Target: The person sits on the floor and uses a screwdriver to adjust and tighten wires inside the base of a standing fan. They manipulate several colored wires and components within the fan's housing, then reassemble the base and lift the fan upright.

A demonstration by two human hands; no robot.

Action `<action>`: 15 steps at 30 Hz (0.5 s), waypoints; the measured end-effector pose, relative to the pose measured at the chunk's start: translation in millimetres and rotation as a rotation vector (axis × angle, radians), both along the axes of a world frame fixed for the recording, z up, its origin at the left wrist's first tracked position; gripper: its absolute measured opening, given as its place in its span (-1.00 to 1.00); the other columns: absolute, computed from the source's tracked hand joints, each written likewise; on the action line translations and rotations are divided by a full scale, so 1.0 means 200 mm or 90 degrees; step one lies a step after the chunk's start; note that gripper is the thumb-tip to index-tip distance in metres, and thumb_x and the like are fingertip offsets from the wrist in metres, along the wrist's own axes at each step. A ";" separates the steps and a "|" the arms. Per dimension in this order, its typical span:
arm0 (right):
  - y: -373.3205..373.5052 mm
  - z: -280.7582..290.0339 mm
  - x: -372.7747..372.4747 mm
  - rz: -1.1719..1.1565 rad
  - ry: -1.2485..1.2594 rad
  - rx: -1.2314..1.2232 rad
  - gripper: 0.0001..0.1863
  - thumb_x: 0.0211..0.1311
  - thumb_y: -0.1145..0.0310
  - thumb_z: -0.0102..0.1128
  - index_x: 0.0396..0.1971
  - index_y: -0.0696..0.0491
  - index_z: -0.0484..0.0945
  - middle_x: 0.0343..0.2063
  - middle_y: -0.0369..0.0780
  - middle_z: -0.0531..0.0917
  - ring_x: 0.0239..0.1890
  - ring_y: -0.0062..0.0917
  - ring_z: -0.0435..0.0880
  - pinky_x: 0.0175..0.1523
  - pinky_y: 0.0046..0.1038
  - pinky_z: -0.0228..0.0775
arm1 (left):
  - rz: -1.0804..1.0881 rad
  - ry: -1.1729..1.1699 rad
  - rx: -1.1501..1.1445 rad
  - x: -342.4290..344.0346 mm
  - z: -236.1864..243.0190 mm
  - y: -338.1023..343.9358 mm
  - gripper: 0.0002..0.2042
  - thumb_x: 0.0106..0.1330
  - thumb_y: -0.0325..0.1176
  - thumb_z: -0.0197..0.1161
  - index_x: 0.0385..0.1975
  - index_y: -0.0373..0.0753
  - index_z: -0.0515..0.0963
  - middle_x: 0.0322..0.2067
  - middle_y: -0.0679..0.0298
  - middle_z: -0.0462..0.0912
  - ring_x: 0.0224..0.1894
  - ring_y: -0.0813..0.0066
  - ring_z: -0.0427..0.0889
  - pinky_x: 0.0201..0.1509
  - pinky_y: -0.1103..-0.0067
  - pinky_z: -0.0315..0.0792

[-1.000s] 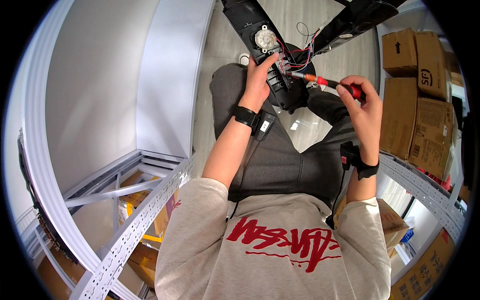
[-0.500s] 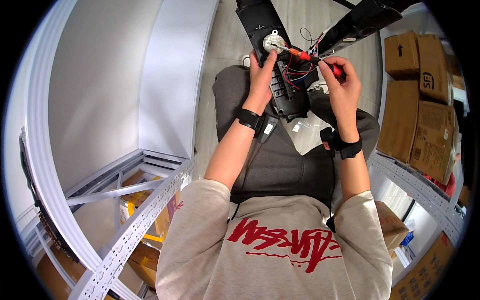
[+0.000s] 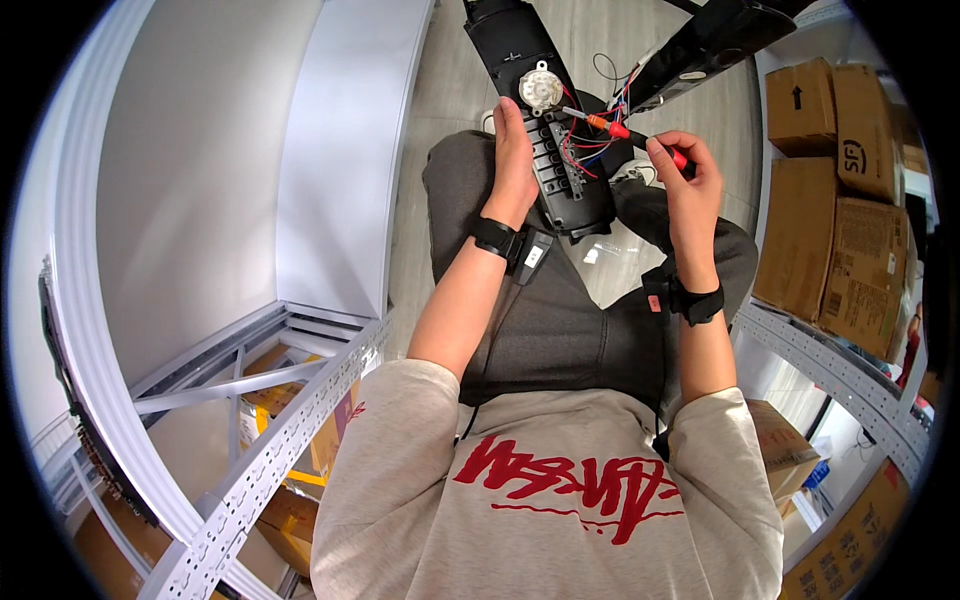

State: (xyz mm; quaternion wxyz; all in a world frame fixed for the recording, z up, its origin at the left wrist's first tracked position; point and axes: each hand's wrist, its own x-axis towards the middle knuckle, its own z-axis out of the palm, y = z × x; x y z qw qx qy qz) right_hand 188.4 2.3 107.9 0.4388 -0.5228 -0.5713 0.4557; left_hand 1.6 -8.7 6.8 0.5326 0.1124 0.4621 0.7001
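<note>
My right hand (image 3: 688,185) is closed round the red-and-black handle of a screwdriver (image 3: 622,132), its metal shaft pointing left. The tip hovers beside a round white plastic part (image 3: 540,89) set in a long black plastic panel (image 3: 590,216). That panel lies tilted between my knees, ribbed inside. Along its left edge rests my left hand (image 3: 514,160), fingers stretched upward; whether any reach underneath is hidden. Red, white and blue wires (image 3: 585,160) run over the panel toward a second black housing (image 3: 700,60) at the upper right.
On the right, cardboard boxes (image 3: 797,225) are stacked on a metal shelf (image 3: 830,360). A white perforated frame (image 3: 265,465) stands at the left, with more boxes (image 3: 290,525) below it. Pale floor (image 3: 430,75) shows beyond my knees. Black straps (image 3: 498,238) with small modules circle my wrists.
The screwdriver tip has come off the white round part and shifted right and down. My left thumb has left that part, and the left hand now lies along the panel's edge.
</note>
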 end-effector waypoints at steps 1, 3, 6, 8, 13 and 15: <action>0.00 -0.01 0.00 0.000 0.002 -0.005 -0.85 0.24 0.46 0.38 -0.24 0.15 0.61 -0.38 -0.41 0.61 -0.34 -0.79 0.51 -0.19 -0.72 0.32 | 0.001 -0.007 0.002 0.00 0.00 0.00 -0.37 0.56 0.13 -0.14 0.35 -0.29 0.16 0.29 0.18 0.31 0.33 0.44 0.24 0.42 0.48 0.08; 0.00 -0.01 0.01 -0.001 0.004 -0.014 -0.85 0.24 0.46 0.38 -0.25 0.15 0.61 -0.39 -0.41 0.61 -0.34 -0.80 0.51 -0.20 -0.72 0.32 | 0.002 -0.022 0.006 0.00 0.00 0.00 -0.38 0.56 0.14 -0.14 0.34 -0.29 0.19 0.28 0.19 0.32 0.32 0.45 0.26 0.42 0.48 0.09; 0.00 -0.02 0.02 -0.004 0.015 -0.013 -0.86 0.25 0.46 0.37 -0.25 0.15 0.61 -0.40 -0.41 0.61 -0.34 -0.79 0.51 -0.20 -0.72 0.31 | 0.008 0.028 0.018 -0.01 -0.04 0.01 -0.41 0.56 0.12 -0.14 0.30 -0.29 0.23 0.25 0.20 0.35 0.28 0.46 0.29 0.41 0.49 0.10; -0.01 -0.01 0.02 -0.003 0.021 -0.020 -0.86 0.25 0.45 0.36 -0.25 0.14 0.61 -0.40 -0.41 0.61 -0.35 -0.78 0.51 -0.20 -0.72 0.31 | 0.011 0.029 0.012 -0.01 -0.05 0.01 -0.43 0.57 0.10 -0.13 0.29 -0.29 0.24 0.24 0.21 0.36 0.27 0.47 0.30 0.41 0.49 0.11; -0.01 -0.01 0.01 0.001 0.033 -0.025 -0.86 0.26 0.44 0.36 -0.25 0.14 0.61 -0.41 -0.41 0.61 -0.36 -0.78 0.51 -0.23 -0.72 0.30 | 0.007 -0.002 0.008 -0.02 -0.05 0.00 -0.41 0.58 0.03 -0.09 0.39 -0.30 0.17 0.30 0.22 0.33 0.29 0.45 0.32 0.41 0.53 0.15; -0.02 -0.01 0.01 0.000 0.032 -0.026 -0.86 0.26 0.44 0.36 -0.25 0.14 0.61 -0.42 -0.41 0.60 -0.36 -0.79 0.50 -0.23 -0.72 0.29 | -0.001 0.011 0.020 -0.03 -0.07 0.01 -0.40 0.58 0.02 -0.09 0.43 -0.28 0.11 0.34 0.20 0.28 0.33 0.42 0.28 0.43 0.51 0.11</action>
